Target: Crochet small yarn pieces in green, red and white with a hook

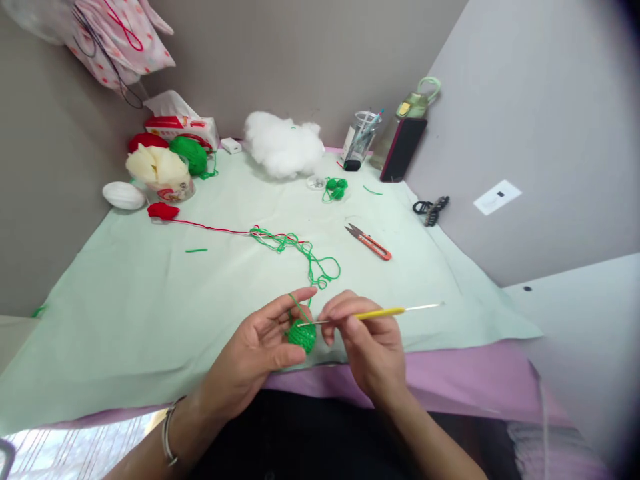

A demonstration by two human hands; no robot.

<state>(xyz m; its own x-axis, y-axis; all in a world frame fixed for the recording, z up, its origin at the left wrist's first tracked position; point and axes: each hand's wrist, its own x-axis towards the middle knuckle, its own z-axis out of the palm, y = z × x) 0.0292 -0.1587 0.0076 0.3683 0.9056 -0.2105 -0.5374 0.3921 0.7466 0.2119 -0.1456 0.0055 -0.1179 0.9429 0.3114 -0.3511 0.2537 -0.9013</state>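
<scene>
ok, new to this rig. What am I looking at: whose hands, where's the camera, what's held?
No robot here: these are one person's bare hands. The single picture comes from a camera worn on the head, looking forward and down. The left hand holds a small green crocheted piece; the right hand holds a yellow-handled hook, its tip at that piece. On the pale green cloth lie loose green yarn and orange-handled snips, with fluffy white stuffing farther back.

left hand (255, 348): green crochet piece (303, 340) | right hand (376, 350): yellow-handled hook (383, 313), tip at piece | orange snips (373, 245) on pale cloth (145, 300)
</scene>
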